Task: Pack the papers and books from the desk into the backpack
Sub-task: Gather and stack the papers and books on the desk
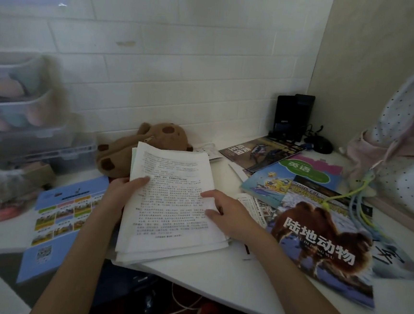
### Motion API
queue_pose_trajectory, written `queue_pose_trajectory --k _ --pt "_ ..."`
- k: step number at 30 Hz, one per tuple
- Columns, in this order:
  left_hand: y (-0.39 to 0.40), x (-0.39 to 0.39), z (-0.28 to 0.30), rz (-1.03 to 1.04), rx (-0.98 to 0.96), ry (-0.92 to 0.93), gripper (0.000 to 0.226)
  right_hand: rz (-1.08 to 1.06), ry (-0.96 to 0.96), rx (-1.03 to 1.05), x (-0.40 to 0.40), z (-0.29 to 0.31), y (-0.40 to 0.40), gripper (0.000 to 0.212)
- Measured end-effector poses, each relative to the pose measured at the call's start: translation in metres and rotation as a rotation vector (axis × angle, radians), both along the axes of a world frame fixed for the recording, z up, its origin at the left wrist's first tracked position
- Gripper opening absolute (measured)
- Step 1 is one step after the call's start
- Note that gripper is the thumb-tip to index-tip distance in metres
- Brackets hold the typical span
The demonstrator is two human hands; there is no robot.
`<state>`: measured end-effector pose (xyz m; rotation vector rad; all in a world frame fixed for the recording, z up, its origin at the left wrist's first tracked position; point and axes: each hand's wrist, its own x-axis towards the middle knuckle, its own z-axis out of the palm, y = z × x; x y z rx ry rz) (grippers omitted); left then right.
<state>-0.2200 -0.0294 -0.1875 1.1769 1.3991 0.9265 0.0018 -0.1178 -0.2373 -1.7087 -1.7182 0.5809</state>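
A stack of white printed papers (171, 204) lies at the middle of the white desk (215, 277), its near end over the desk's front edge. My left hand (123, 189) grips the stack's left edge, thumb on top. My right hand (223, 213) rests on the right side of the stack with the fingers bent and the thumb on the sheet. To the right lie a large animal book with a camel cover (319, 236), a blue and green textbook (296, 177) and a dark magazine (259, 151). A blue leaflet (58, 216) lies at the left. No backpack is in view.
A brown plush toy (136, 148) sits behind the papers. Clear plastic drawers (24, 113) stand at the left. A black device with cables (293, 116) is in the back corner. Dotted pink fabric (401, 153) hangs at the right. Cords lie on the dark floor under the desk.
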Motion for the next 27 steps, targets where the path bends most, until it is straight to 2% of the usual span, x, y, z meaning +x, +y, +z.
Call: queue_pose_trajectory --k 3,6,9,10,12,14,17,20,23,27 --pt "0.007 0.003 0.003 -0.088 -0.032 -0.020 0.028 -0.006 0.016 0.001 0.000 0.000 -0.002 0.041" --pt "0.004 0.005 0.002 -0.130 0.056 -0.098 0.025 -0.061 0.078 0.025 0.000 0.005 -0.001 0.060" --pt "-0.004 0.003 0.019 -0.140 0.240 -0.196 0.015 -0.250 0.327 0.084 0.009 0.026 0.005 0.087" --pt "-0.008 0.002 0.029 -0.155 0.302 -0.230 0.012 -0.240 0.451 0.084 0.013 0.038 0.007 0.093" --pt "-0.018 0.003 0.049 -0.207 0.434 -0.286 0.010 -0.062 0.770 0.054 0.021 0.063 0.013 0.087" --pt "-0.029 0.009 0.062 -0.239 0.542 -0.337 0.012 0.089 0.986 0.037 0.020 0.088 0.015 0.061" --pt "-0.037 0.012 0.071 -0.174 0.643 -0.409 0.017 0.157 0.974 0.136 0.010 0.117 0.013 0.038" --pt "-0.037 0.003 0.076 -0.115 0.666 -0.459 0.022 0.168 0.937 0.197 0.000 0.127 0.009 0.030" --pt "-0.040 -0.005 0.064 -0.097 0.592 -0.433 0.028 0.193 0.895 0.171 -0.005 0.118 0.002 0.039" --pt "-0.049 -0.009 0.029 -0.152 0.427 -0.382 0.026 0.345 0.758 0.007 -0.008 0.100 -0.008 0.032"
